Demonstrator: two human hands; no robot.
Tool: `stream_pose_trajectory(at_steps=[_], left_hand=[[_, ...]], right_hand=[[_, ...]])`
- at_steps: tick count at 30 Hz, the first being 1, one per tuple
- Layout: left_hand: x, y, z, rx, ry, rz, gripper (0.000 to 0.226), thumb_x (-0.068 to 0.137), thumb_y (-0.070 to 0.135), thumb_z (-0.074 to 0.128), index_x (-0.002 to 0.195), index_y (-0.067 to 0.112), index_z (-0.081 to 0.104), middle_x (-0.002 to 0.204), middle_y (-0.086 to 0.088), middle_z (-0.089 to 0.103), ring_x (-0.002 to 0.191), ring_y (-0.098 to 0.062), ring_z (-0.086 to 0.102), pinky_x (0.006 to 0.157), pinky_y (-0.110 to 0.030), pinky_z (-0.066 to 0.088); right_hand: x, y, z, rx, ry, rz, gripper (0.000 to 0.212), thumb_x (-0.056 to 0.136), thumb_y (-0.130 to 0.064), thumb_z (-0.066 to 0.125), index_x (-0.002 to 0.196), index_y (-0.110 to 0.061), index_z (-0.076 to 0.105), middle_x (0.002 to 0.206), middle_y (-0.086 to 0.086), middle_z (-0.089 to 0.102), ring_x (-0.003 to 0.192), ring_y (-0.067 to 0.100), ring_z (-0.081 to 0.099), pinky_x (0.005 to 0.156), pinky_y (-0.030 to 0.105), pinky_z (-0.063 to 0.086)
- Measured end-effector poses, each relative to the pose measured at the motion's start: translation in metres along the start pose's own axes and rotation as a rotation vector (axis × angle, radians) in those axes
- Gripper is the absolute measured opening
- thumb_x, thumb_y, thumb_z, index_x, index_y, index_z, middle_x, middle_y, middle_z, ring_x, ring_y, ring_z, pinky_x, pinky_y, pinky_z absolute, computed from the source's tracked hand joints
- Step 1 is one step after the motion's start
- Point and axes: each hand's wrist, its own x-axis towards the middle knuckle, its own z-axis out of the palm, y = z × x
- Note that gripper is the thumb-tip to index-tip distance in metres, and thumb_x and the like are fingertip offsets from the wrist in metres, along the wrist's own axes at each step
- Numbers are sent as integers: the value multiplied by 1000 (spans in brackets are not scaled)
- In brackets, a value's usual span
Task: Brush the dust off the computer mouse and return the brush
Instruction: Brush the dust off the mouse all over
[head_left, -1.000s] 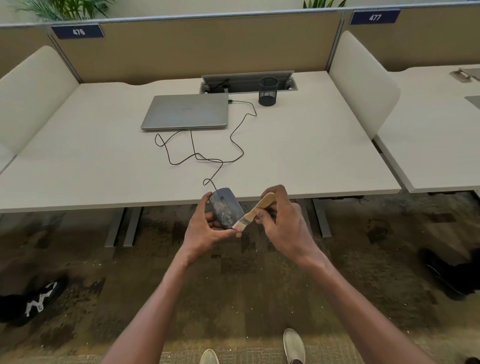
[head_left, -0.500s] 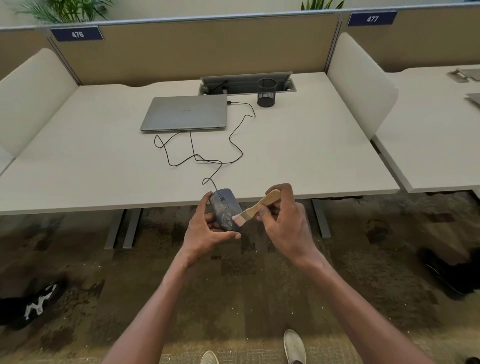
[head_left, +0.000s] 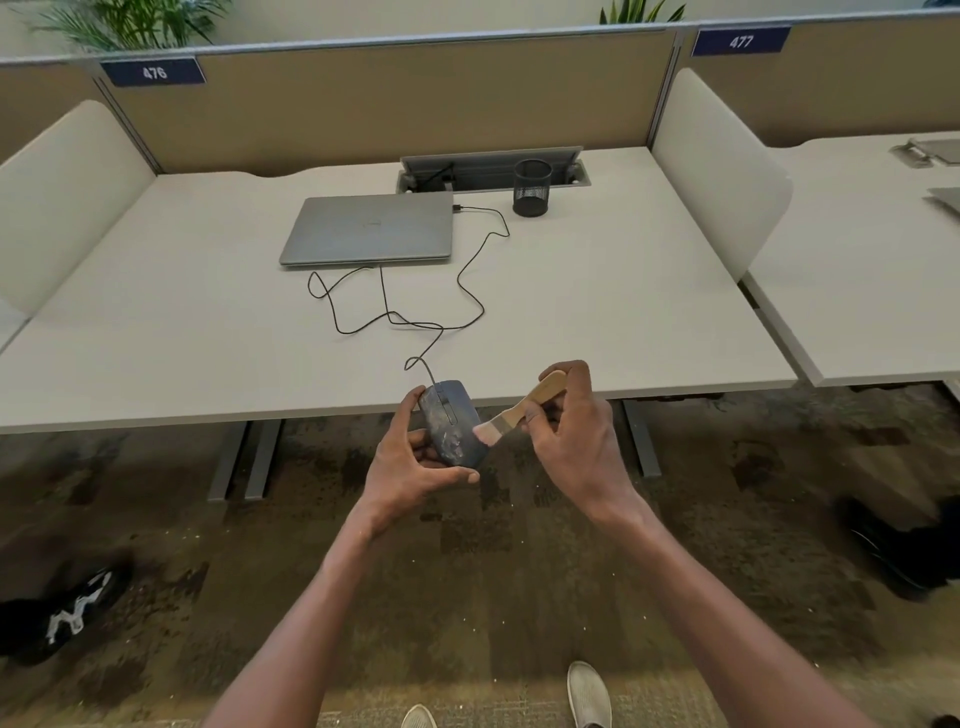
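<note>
A dark wired computer mouse (head_left: 451, 422) with pale dust patches on its back is held in my left hand (head_left: 410, 462), just past the desk's front edge, above the floor. Its black cable (head_left: 467, 291) runs up across the desk to the laptop. My right hand (head_left: 576, 441) grips a small brush (head_left: 524, 405) by its wooden handle. The pale bristles touch the mouse's right side.
A closed grey laptop (head_left: 369, 228) lies at the back of the white desk (head_left: 623, 312), with a black mesh pen cup (head_left: 532, 187) beside a cable hatch (head_left: 493, 166). White side dividers flank the desk. Shoes stand on the carpet left and right.
The brush has swept along the mouse's right side and its handle has tilted up higher. My left hand keeps the mouse in about the same place.
</note>
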Motion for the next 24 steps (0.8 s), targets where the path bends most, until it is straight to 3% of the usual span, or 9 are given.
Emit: stream_pose_trajectory(at_steps=[4, 9, 15, 19, 21, 24], left_hand=[[0, -1, -1, -20, 7, -5, 135, 50, 24, 100, 158, 33, 18, 128, -13, 66, 91, 3, 73, 75, -13, 57], [-1, 1, -3, -30, 29, -20, 138, 44, 37, 98, 157, 35, 18, 129, -13, 66, 94, -4, 74, 82, -19, 59], [-1, 3, -6, -68, -43, -38, 138, 46, 31, 98, 158, 34, 18, 118, -6, 69, 96, -3, 74, 80, -18, 59], [-4, 9, -11, -80, -118, -44, 139, 43, 36, 98, 157, 37, 19, 126, -16, 68, 106, -19, 73, 94, -38, 60], [-6, 10, -10, -74, -155, -46, 140, 40, 43, 99, 156, 38, 20, 125, -15, 68, 106, -20, 73, 94, -39, 60], [-7, 10, -8, -77, -178, -63, 144, 36, 50, 100, 156, 38, 20, 125, -14, 69, 106, -20, 74, 94, -41, 60]], right_hand=[[1, 7, -5, 37, 21, 38, 34, 98, -11, 66, 112, -24, 39, 91, -4, 65, 78, 8, 73, 63, 22, 62], [-7, 11, -4, 140, -109, 33, 36, 97, -6, 65, 109, -30, 40, 91, -11, 69, 86, 2, 75, 69, 20, 62], [-3, 16, 1, 145, -91, 54, 35, 97, -1, 63, 110, -26, 42, 93, -8, 69, 88, 1, 75, 68, 15, 60], [8, 16, 0, 148, -53, 27, 37, 97, 0, 63, 110, -26, 40, 97, -4, 65, 90, -1, 73, 71, 16, 60], [15, 15, -1, 133, -31, 13, 36, 97, 1, 63, 110, -24, 41, 95, -9, 64, 88, -2, 73, 70, 17, 61], [20, 14, -2, 68, 19, -14, 33, 97, 1, 63, 113, -19, 41, 92, -11, 62, 88, 10, 73, 73, 28, 65]])
